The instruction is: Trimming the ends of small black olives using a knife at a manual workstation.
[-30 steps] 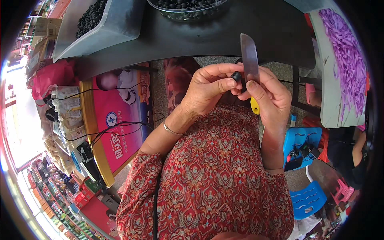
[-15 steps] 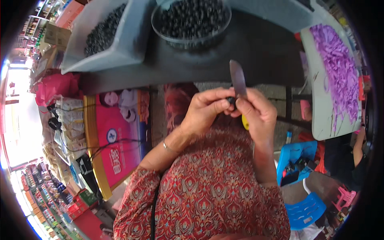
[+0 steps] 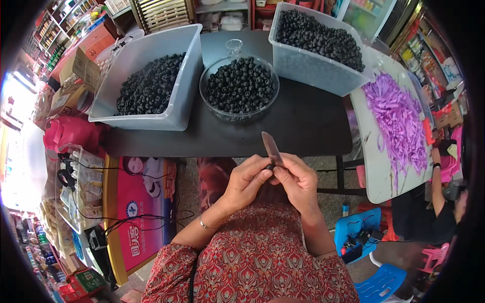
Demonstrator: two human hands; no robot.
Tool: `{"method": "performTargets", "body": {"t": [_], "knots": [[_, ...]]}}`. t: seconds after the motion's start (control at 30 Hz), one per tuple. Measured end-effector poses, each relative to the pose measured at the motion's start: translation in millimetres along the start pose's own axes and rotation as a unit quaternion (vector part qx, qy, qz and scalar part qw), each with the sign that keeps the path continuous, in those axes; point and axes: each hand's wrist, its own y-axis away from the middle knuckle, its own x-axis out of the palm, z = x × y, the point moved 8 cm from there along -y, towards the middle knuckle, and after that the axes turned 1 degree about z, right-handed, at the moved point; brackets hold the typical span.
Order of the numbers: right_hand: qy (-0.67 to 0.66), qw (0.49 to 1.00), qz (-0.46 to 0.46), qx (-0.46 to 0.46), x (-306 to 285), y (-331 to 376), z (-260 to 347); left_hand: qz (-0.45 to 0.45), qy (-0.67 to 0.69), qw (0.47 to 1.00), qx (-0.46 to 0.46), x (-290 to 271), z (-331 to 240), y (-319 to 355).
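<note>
Just in front of my body, my left hand (image 3: pixel 244 183) pinches a small round black piece (image 3: pixel 270 166) between thumb and fingertips. My right hand (image 3: pixel 299 183) grips a knife (image 3: pixel 271 145), its blade pointing up and away from me past the black piece. The hands touch at the fingertips, off the near edge of the dark table (image 3: pixel 222 144). Beyond them stands a clear bowl (image 3: pixel 237 117) filled with similar black pieces, several showing a hole. The knife's handle is hidden in my right hand.
Translucent plastic bins stand left (image 3: pixel 151 122) and right (image 3: pixel 313 68) of the bowl, both holding black pieces. At right, a pale table (image 3: pixel 376 184) bears purple strips (image 3: pixel 396 121). A person in black (image 3: pixel 424 212) sits beside it. Blue chairs (image 3: pixel 386 283) and cables are lower down.
My view has tilted up, bringing both bins and the whole bowl into sight. Both hands keep their grips on the black piece and the knife.
</note>
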Motion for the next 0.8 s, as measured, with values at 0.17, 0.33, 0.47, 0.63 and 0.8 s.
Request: {"method": "performTargets", "body": {"t": [0.17,0.33,0.47,0.63,0.8], "knots": [[0.083,0.996,-0.002,-0.025,9,-1,15,-0.007,0.003,1.000,-0.010,-6,2,6],[0.154,0.984,0.010,-0.087,15,2,20,-0.010,0.137,0.988,-0.076,-6,14,13],[0.146,0.986,0.020,-0.075,16,5,8,0.030,0.093,0.989,-0.111,-4,22,12],[0.139,0.986,-0.006,-0.093,14,7,5,0.014,0.100,0.984,-0.150,1,28,15],[0.175,0.976,0.012,-0.128,15,12,8,0.059,0.108,0.976,-0.179,6,34,22]]}}
